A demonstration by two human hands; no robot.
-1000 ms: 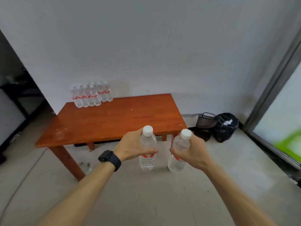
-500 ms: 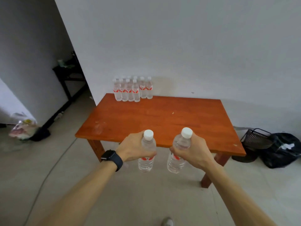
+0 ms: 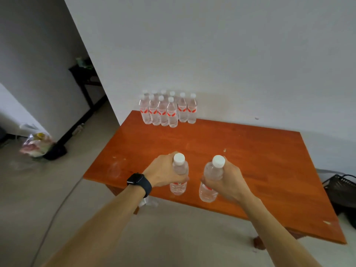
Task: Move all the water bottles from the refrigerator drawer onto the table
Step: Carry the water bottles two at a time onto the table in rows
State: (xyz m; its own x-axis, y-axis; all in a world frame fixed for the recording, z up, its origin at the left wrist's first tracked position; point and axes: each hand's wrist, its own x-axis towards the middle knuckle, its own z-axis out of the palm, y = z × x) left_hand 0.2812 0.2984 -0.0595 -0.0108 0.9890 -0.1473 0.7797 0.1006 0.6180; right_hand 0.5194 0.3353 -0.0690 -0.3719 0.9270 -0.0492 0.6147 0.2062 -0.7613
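Left hand (image 3: 163, 173): clamped round the upper body of one bottle (image 3: 179, 175), held upright, cap up. Right hand (image 3: 226, 181): clamped likewise on a second bottle (image 3: 211, 180), tilted slightly. Both are held over the near part of the table (image 3: 260, 160). A cluster (image 3: 167, 110) is stood at the far left corner, ahead and leftward; the left hand is judged nearer.

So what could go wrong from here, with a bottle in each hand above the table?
1. Setting them by the bottle cluster at the far corner could topple its tightly packed bottles.
2. The right hand holds the right bottle tilted; it may tip when set on the table.
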